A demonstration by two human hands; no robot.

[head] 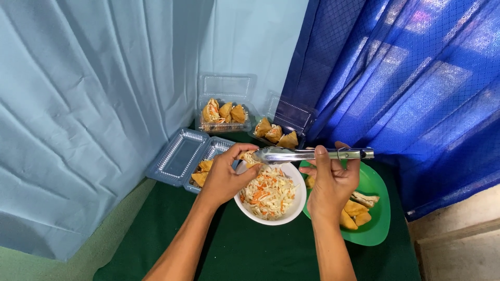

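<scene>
Puff (249,156), a fried pastry pocket, sits pinched in our left hand (224,179) above the rim of the white bowl (297,200) of slaw (268,193); our right hand (330,184) is closed round steel tongs (307,154), whose tips meet the puff's opening. We judge the puff light, crisp and brittle, greasy to the touch, so best held by its firm edges, gently; the slaw is loose and limp. Filled puffs lie in clear boxes (224,112); plain ones on the green plate (377,221).
</scene>
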